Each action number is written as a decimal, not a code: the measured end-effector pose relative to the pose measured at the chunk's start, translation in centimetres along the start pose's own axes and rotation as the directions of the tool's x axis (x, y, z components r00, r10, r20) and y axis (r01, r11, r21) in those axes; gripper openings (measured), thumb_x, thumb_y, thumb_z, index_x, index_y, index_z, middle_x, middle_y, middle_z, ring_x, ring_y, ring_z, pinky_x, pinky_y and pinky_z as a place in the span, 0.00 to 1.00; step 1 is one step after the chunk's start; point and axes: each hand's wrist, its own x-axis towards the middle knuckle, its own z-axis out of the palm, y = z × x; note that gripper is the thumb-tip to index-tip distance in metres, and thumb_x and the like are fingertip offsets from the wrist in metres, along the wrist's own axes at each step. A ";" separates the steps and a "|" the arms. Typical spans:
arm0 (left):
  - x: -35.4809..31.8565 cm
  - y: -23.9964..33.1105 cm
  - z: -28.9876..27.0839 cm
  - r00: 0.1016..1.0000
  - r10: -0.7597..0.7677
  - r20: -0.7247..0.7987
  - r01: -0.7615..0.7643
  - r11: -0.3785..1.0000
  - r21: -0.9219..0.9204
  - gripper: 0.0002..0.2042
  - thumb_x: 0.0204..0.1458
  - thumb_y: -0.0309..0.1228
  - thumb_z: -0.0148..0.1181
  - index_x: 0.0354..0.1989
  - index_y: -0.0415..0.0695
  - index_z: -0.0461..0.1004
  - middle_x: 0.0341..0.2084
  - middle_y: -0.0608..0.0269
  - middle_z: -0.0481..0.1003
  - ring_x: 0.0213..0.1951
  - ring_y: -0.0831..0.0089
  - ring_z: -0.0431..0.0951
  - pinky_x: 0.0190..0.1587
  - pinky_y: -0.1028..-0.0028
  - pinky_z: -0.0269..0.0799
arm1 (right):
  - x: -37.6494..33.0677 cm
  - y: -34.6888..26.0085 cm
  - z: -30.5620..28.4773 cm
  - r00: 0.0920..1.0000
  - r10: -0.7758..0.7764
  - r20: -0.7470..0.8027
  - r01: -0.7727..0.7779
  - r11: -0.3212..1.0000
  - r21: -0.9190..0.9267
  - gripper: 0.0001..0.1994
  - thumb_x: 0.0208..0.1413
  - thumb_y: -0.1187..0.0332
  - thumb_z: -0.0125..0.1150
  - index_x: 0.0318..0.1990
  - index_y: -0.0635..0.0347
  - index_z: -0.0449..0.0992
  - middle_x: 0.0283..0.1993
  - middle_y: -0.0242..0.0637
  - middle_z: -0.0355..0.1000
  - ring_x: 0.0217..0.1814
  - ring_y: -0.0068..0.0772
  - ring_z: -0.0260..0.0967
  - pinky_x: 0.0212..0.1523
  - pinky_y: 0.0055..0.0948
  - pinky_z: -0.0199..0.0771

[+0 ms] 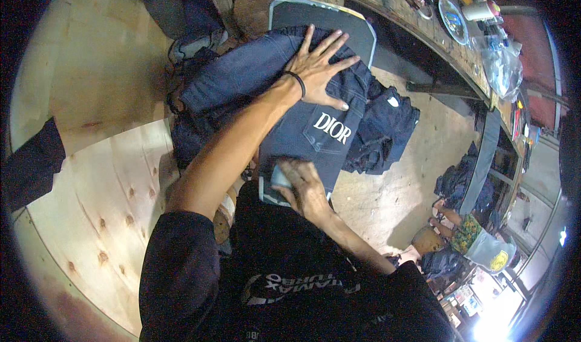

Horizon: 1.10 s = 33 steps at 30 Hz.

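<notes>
A dark blue denim garment (287,127) lies over a dark board (321,20) with a silvery rim and rounded corners. White lettering marks its back pocket (324,121). My left hand (321,63) is spread flat on the cloth near the board's far end, fingers apart, a black band round the wrist. Close to my body, my right hand (304,184) is closed round a pale blue pad-like piece (280,177) over the garment's near end. That hand is blurred, and its fingers partly cover the piece, so its kind is unclear.
More dark denim (387,124) is heaped right of the board, with further folds to its left. A wooden workbench (417,24) at upper right bears a plastic bag (502,69) and a white roll (481,11). Another person (478,239) is at lower right. Plywood (103,203) spans the left.
</notes>
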 end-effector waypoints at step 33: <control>-4.2 3.7 -1.6 0.951 -0.199 -0.238 0.211 0.977 0.027 0.48 0.54 0.65 0.67 0.82 0.61 0.59 0.83 0.42 0.46 0.84 0.43 0.42 0.76 0.22 0.32 | -0.4 0.1 -0.6 0.989 0.099 0.113 -0.103 0.994 0.025 0.31 0.56 0.61 0.78 0.63 0.68 0.75 0.55 0.54 0.74 0.56 0.60 0.71 0.61 0.57 0.73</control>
